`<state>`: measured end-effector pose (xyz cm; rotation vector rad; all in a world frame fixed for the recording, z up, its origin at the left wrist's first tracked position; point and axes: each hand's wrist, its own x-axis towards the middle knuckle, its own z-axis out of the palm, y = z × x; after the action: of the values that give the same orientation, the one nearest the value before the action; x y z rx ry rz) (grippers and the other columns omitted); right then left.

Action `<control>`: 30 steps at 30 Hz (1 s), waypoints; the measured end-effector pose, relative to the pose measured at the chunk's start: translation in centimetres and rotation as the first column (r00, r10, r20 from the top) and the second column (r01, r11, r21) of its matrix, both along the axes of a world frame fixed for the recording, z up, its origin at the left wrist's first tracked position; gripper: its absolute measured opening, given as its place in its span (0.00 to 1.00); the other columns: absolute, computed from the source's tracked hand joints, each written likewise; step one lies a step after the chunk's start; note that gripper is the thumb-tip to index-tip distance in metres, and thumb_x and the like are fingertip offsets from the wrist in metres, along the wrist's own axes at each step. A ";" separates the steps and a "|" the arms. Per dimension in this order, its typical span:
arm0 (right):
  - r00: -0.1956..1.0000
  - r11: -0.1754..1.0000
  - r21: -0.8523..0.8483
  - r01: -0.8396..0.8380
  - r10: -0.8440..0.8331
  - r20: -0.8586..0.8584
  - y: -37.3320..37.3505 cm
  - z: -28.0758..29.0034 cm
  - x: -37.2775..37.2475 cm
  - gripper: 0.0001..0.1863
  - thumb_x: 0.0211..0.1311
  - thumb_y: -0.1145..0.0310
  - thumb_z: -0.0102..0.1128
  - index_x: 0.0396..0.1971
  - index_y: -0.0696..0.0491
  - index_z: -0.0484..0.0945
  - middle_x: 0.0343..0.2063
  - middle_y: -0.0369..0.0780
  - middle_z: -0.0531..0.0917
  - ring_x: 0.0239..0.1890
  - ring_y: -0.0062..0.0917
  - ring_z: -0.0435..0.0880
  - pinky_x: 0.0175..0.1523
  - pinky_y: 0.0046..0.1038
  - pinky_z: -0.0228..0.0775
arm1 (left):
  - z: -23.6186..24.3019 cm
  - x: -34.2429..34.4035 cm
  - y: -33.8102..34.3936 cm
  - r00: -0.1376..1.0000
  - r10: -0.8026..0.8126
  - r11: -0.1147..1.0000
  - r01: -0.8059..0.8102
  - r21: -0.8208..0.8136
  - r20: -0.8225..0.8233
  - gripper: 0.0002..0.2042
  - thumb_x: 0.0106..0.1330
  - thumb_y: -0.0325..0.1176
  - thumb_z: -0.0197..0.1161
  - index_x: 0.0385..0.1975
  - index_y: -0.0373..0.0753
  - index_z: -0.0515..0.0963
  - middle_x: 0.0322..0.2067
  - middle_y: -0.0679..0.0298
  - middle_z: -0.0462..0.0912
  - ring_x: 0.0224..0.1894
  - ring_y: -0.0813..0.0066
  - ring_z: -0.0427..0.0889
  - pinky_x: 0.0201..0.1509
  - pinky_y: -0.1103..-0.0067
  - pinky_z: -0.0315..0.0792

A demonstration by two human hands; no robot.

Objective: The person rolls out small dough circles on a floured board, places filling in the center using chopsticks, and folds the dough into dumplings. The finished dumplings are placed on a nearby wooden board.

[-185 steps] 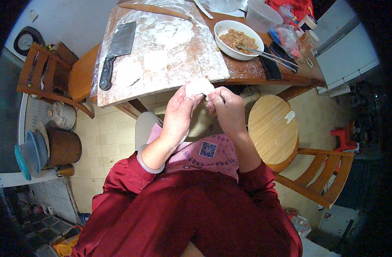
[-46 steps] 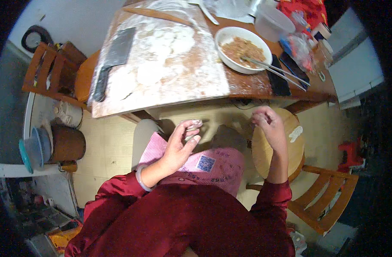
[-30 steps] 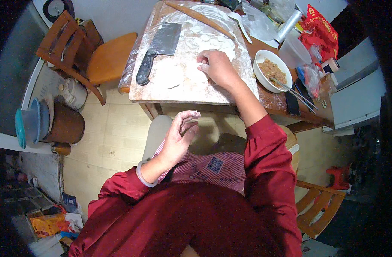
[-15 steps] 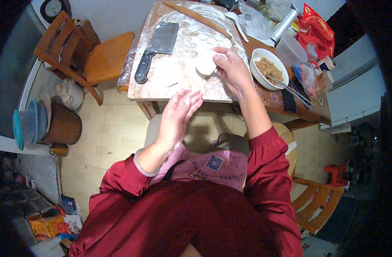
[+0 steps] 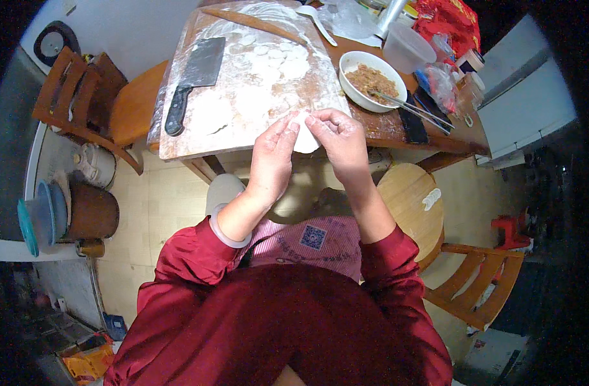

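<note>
A thin round dough wrapper (image 5: 305,138) hangs between my two hands, just in front of the floured board's near edge. My left hand (image 5: 274,154) pinches its left side between thumb and fingers, and my right hand (image 5: 341,141) pinches the upper right side. Flour dusts the fingers of both. On the wooden board (image 5: 243,132) lie a cleaver (image 5: 198,74) with a black handle, a rolling pin (image 5: 252,24) and several small dough pieces (image 5: 261,49). To the right stands a white bowl of minced filling (image 5: 372,82) with metal chopsticks (image 5: 417,110) resting in it.
A white spoon (image 5: 318,24), a clear plastic tub (image 5: 407,48) and a red bag (image 5: 446,26) sit toward the table's back right. A dark phone-like slab (image 5: 413,125) lies beside the bowl. Wooden chairs stand left (image 5: 130,106) and right (image 5: 478,286); a round stool (image 5: 410,199) is nearer.
My right hand has brought the wrapper from over the board back toward me. My left hand has gone from open to pinching its edge. The view has shifted to the right.
</note>
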<state>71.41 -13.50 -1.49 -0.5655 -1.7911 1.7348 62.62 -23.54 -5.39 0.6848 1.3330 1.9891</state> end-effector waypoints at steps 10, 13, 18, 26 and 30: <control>0.958 0.979 0.043 0.202 -0.188 -0.215 5.8 -2.7 4.8 0.17 0.70 0.69 0.56 0.53 0.63 0.74 0.39 0.41 0.83 0.39 0.18 0.81 0.45 0.21 0.76 | 0.1 0.6 4.1 0.915 -0.155 0.981 0.097 0.170 0.372 0.16 0.75 0.32 0.49 0.55 0.27 0.69 0.49 0.55 0.80 0.50 0.69 0.81 0.58 0.75 0.75; 0.856 0.860 -0.187 0.474 -0.500 -0.130 9.7 -2.5 7.7 0.27 0.68 0.65 0.60 0.60 0.61 0.62 0.36 0.40 0.81 0.35 0.21 0.81 0.39 0.24 0.79 | 0.6 -1.0 5.4 0.879 -0.185 0.977 0.116 0.180 0.439 0.17 0.76 0.34 0.49 0.56 0.27 0.68 0.51 0.53 0.79 0.51 0.65 0.81 0.57 0.73 0.76; 0.792 0.803 0.000 0.596 -0.588 -0.167 14.8 -1.7 7.2 0.15 0.68 0.62 0.59 0.48 0.56 0.72 0.26 0.34 0.77 0.27 0.14 0.73 0.28 0.17 0.66 | 1.5 -1.3 8.4 0.839 -0.117 0.991 0.066 0.115 0.531 0.15 0.73 0.31 0.53 0.55 0.29 0.69 0.46 0.56 0.80 0.45 0.69 0.82 0.46 0.79 0.80; 0.851 0.645 0.623 0.444 -0.521 -0.068 18.1 4.5 5.0 0.25 0.74 0.55 0.43 0.24 0.57 0.78 0.19 0.35 0.77 0.25 0.21 0.73 0.35 0.28 0.65 | 1.3 -2.3 11.9 0.827 -0.079 0.996 0.038 0.084 0.557 0.13 0.71 0.25 0.55 0.53 0.30 0.70 0.44 0.56 0.80 0.43 0.67 0.83 0.45 0.77 0.82; 0.805 0.491 0.710 0.505 -0.565 -0.181 20.3 4.8 4.1 0.24 0.75 0.57 0.42 0.25 0.57 0.78 0.20 0.35 0.78 0.24 0.19 0.75 0.33 0.26 0.66 | 0.7 -2.6 12.8 0.817 -0.079 0.991 0.004 0.131 0.572 0.13 0.72 0.24 0.51 0.54 0.29 0.69 0.46 0.53 0.79 0.46 0.63 0.83 0.51 0.71 0.81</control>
<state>75.48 6.77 3.33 -0.7238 -1.8848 0.4728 60.03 -10.70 -4.67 0.1234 0.8211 2.0276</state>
